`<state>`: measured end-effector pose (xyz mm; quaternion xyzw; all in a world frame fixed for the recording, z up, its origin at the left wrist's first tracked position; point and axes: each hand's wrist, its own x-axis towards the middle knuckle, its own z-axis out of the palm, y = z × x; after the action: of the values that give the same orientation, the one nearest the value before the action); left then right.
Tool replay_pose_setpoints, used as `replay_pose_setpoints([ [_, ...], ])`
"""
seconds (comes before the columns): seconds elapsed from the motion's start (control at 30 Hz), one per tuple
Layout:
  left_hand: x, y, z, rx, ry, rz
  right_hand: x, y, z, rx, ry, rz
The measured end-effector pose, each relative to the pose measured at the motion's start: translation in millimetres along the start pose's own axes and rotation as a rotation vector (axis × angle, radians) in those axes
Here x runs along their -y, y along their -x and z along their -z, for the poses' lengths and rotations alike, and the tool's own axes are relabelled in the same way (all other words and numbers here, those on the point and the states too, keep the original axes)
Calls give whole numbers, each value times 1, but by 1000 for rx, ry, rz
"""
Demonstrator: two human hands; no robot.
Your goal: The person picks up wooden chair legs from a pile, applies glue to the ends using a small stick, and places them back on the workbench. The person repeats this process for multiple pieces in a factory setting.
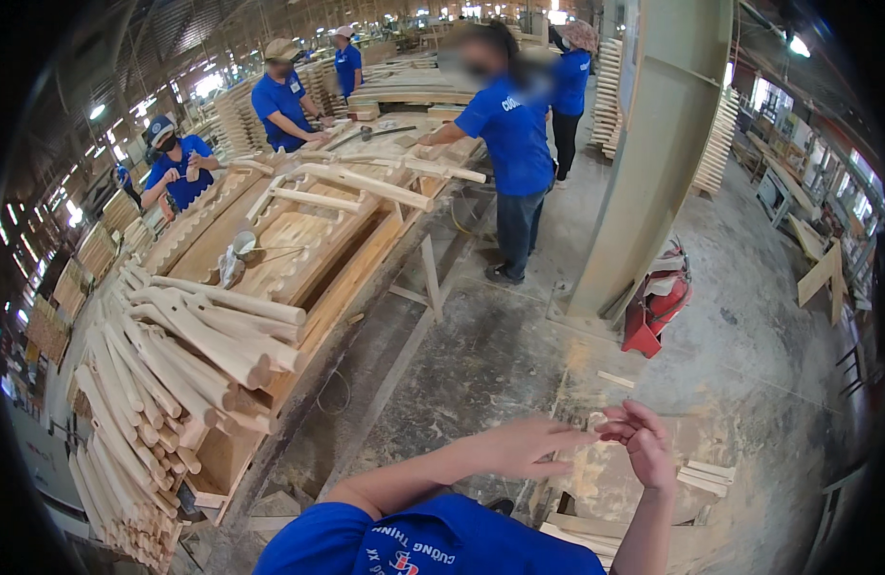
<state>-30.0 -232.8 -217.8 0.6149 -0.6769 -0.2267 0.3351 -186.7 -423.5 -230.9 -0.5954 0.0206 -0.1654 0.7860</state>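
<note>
My left hand [524, 446] is stretched out flat in front of me, fingers together, with nothing in it. My right hand [642, 439] is raised beside it with loosely curled fingers that touch the left fingertips; I cannot make out anything between them. Both hands hover over the dusty concrete floor [749, 364]. My blue sleeve fills the lower edge. A big stack of curved wooden chair legs [188, 359] lies on the workbench [337, 297] to my left, well away from both hands.
Several people in blue shirts work around the long bench; the nearest one [514, 144] stands at its far end. A pale steel column [653, 153] rises at the centre right with a red object [653, 311] at its foot. Loose wood offcuts [701, 474] lie near my hands.
</note>
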Motion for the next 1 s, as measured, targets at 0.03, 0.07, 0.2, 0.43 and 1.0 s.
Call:
replay_pose_setpoints([
  [0.03,12,5,-3,46,-6,52,11,-12,0,165,-184,65],
  [0.07,26,14,-6,88,-14,106,15,-22,1,335,-368,130],
  [0.2,69,53,5,326,-291,664,-90,-43,67,-140,-400,-313],
  [0.43,148,104,55,-115,-177,657,-91,-110,-10,376,1201,-102],
  [1.0,153,57,151,-874,696,558,-127,-269,-179,1094,1606,749],
])
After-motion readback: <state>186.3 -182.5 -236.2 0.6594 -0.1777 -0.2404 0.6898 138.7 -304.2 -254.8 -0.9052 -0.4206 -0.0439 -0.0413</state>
